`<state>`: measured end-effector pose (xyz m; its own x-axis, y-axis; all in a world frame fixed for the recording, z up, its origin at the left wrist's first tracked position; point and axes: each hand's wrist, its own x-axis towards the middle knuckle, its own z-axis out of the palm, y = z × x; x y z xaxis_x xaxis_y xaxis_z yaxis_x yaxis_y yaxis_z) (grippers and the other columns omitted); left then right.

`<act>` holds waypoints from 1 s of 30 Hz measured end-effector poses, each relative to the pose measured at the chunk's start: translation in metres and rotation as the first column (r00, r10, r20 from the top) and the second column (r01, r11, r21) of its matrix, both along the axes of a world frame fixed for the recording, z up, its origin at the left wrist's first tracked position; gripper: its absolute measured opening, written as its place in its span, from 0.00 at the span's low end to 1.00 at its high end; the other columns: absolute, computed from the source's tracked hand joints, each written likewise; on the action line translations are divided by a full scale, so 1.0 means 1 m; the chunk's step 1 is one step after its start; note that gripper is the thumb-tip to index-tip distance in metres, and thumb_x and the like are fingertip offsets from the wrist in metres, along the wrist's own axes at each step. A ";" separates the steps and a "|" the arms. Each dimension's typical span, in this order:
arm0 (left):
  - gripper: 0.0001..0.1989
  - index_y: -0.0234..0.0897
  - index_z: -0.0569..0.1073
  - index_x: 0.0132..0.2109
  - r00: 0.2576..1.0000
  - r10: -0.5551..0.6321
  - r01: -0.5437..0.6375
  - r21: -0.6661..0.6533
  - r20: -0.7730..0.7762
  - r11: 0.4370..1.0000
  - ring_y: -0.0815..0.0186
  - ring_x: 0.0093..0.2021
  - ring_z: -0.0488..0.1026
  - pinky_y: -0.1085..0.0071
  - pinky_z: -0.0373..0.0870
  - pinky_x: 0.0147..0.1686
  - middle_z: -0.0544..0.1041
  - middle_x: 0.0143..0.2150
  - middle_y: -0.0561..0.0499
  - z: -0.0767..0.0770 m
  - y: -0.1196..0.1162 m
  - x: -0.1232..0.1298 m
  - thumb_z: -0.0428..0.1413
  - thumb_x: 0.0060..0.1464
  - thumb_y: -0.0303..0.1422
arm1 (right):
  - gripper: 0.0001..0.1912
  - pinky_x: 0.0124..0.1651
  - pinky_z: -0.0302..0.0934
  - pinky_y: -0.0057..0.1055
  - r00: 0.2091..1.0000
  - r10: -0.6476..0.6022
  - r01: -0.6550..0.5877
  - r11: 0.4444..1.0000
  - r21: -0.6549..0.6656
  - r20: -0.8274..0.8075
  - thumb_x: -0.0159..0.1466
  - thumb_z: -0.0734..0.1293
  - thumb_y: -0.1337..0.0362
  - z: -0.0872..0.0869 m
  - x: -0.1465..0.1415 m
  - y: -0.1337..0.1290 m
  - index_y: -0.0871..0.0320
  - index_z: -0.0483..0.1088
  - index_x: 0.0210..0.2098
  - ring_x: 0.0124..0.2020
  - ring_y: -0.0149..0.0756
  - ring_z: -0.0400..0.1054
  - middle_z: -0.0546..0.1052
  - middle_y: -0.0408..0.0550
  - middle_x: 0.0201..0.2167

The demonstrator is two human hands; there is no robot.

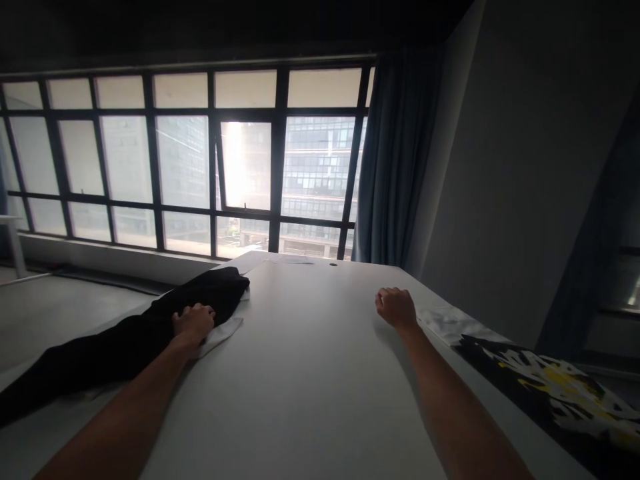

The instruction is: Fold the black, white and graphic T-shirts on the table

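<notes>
Two bare hands, mine, reach over a white table (300, 373) in the head view. On the left, my left hand (194, 321) rests on a black cloth (120, 347) bunched along the table's left side, fingers bent; I cannot tell whether they pinch any fabric. My right hand (396, 308) is curled narrow, with no cloth showing in it, near a black, white and yellow patterned cloth (565, 390) at the right edge. Handling the black cloth well, I judge, calls for a flat, light palm and gentle smoothing, since dragging could deepen its folds.
</notes>
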<state>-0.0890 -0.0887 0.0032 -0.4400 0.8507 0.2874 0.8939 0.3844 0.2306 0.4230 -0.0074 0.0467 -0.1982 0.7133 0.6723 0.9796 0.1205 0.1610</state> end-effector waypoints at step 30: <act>0.37 0.47 0.74 0.57 0.225 -0.966 0.974 -0.046 0.129 0.221 0.49 0.61 0.68 0.56 0.57 0.63 0.75 0.60 0.46 0.023 -0.073 0.172 0.68 0.38 0.49 | 0.14 0.52 0.57 0.32 0.972 0.197 -0.233 0.894 -0.383 -0.131 0.64 0.61 0.70 -0.036 -0.055 -0.105 0.56 0.77 0.42 0.46 0.39 0.72 0.80 0.52 0.42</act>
<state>0.0828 -0.1612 0.0262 0.7342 0.6521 0.1887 0.5796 -0.7469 0.3259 0.3681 -0.1123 0.0110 -0.3304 0.8693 0.3676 0.9305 0.3653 -0.0276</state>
